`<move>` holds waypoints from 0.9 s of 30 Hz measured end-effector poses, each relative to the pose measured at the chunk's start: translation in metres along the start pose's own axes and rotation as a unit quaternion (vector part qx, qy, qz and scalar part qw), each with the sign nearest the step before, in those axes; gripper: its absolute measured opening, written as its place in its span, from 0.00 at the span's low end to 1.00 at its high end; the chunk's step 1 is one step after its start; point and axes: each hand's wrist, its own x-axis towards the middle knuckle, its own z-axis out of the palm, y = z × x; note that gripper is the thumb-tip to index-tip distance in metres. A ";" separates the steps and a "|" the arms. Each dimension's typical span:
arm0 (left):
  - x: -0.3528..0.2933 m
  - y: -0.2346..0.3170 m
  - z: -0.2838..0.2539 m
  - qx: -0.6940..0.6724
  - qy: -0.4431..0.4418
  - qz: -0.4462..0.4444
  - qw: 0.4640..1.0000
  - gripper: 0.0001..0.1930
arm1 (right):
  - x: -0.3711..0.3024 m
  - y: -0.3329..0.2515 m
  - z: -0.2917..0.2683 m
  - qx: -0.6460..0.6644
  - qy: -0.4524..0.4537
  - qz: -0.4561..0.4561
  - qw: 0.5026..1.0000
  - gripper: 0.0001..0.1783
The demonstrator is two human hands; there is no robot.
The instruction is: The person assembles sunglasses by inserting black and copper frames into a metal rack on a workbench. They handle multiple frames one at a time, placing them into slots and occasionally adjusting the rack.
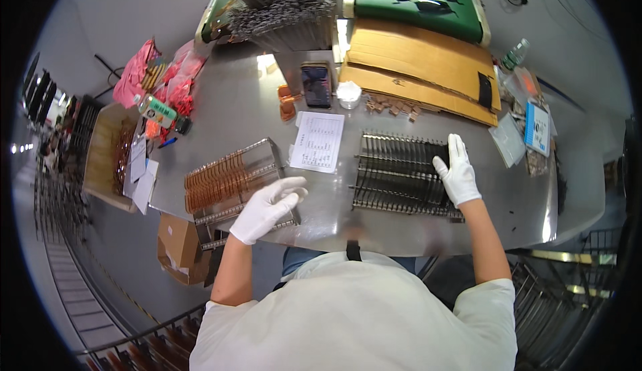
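My left hand [262, 212], in a white glove, hovers by the front right part of a metal rack [269, 151]. Its fingers point right with the thumb apart, and nothing shows in them. Copper-coloured thin curved pieces [215, 182] stand in rows in the left part of that rack. My right hand [459, 175], gloved too, rests with straight fingers against the right end of a second rack [361, 207]. This one is filled with a row of thin black pieces [404, 170]. Between the racks lies a printed sheet [317, 142].
A phone [315, 86] stands behind the sheet, next to a small white cup [348, 95] and small brown pieces [394, 107]. Flattened cardboard [421, 66] lies far right, before a green conveyor belt [418, 0]. A bottle [160, 113] and a beige bin [100, 160] are at left.
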 end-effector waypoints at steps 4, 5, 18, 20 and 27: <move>-0.015 -0.034 -0.002 -0.028 0.000 -0.014 1.000 0.25 | 0.004 -0.011 0.001 -0.062 0.027 0.008 0.998 0.47; -0.016 -0.041 -0.001 -0.022 0.014 -0.022 0.999 0.24 | 0.004 -0.012 -0.002 -0.075 0.066 -0.014 0.995 0.45; -0.013 -0.109 -0.007 0.319 0.190 0.163 0.914 0.18 | 0.015 -0.065 -0.022 -0.003 0.153 -0.111 0.982 0.34; -0.016 -0.119 -0.010 0.314 0.170 0.156 0.921 0.18 | 0.020 -0.092 -0.015 0.027 0.165 -0.156 0.973 0.29; -0.020 -0.130 -0.027 0.359 0.075 0.162 0.916 0.14 | 0.053 -0.250 0.017 0.159 0.011 -0.354 0.922 0.17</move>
